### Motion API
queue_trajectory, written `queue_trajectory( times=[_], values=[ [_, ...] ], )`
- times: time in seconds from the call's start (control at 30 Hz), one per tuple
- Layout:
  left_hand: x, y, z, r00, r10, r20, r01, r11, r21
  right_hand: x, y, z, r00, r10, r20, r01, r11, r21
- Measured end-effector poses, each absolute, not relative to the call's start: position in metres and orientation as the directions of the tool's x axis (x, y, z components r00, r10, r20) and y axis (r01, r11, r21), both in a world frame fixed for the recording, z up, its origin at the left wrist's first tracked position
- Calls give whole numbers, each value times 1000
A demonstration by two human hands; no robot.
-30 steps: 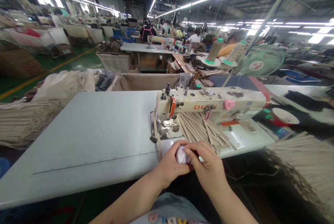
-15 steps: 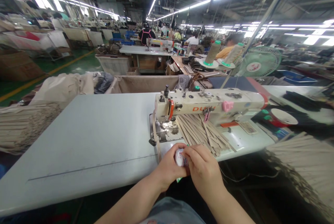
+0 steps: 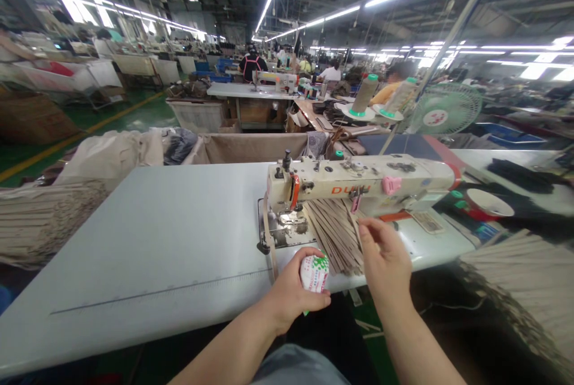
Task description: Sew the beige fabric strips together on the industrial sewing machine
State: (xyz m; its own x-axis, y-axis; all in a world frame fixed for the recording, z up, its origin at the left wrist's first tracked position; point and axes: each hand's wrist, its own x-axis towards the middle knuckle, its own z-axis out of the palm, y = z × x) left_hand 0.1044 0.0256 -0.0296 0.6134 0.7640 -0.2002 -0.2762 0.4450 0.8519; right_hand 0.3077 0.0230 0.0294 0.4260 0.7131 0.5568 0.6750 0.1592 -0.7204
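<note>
My left hand [image 3: 291, 292] is closed around a small white round pack [image 3: 314, 273] with green and pink print, held at the front edge of the pale sewing table [image 3: 156, 235]. My right hand [image 3: 386, 258] has lifted off it and hovers over a fanned pile of beige strips [image 3: 336, 229] under the arm of the cream sewing machine [image 3: 359, 180]. Its thumb and forefinger are pinched near a thin strip, and whether they grip it I cannot make out.
Bundles of beige strips lie at the left [image 3: 40, 217] and at the right [image 3: 520, 277]. A red-rimmed bowl [image 3: 491, 204], thread cones [image 3: 364, 95] and a green fan [image 3: 443, 110] stand behind the machine. Other workers sit at distant tables.
My right hand left the small pack and moved up and right to the beige strips by the machine. My left hand keeps holding the pack.
</note>
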Motion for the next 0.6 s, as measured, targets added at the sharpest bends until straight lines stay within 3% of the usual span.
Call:
queue_trajectory(
  times=[0.1,0.23,0.4,0.6],
  values=[
    [103,24,-25,607,758,-238,-276,481,832,333,45,25,547,674,497,614,80,-785],
    [104,22,-20,600,765,-234,-286,479,830,336,65,27,482,769,421,552,107,-827],
    [106,21,-15,577,780,-242,-279,467,839,331,79,32,517,758,399,521,92,-849],
    [102,26,-18,569,789,-234,-300,463,834,330,77,24,491,827,275,396,70,-916]
  ],
)
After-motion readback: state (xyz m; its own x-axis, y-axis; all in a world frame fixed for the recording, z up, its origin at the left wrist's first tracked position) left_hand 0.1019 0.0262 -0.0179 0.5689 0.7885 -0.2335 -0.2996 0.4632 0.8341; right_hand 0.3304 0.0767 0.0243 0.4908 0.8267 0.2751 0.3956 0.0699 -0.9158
